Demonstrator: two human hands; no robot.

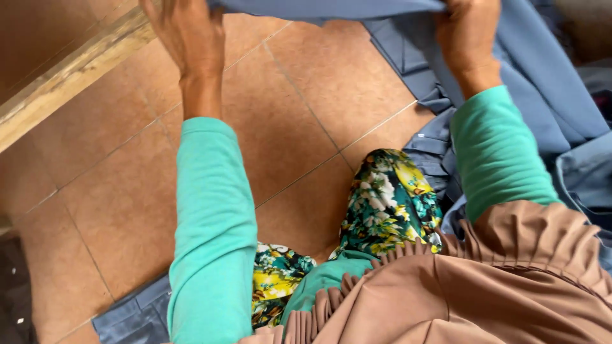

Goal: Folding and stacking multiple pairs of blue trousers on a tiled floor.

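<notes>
Both hands up top: our right hand [467, 35] clenched on blue-grey fabric [542, 83]. Left hand [185, 35] at fabric edge, grip can't tell. Tiled floor [299, 127] below.

Terracotta floor tiles [306, 114] fill the view. A worn wooden beam [70, 79] runs diagonally across the upper left corner.

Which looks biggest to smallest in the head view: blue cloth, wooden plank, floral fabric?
1. Blue cloth, held by both hands, spreads widest.
2. Wooden plank and floral fabric look alike in area; the fabric sits nearer the camera, so unranked.
</notes>
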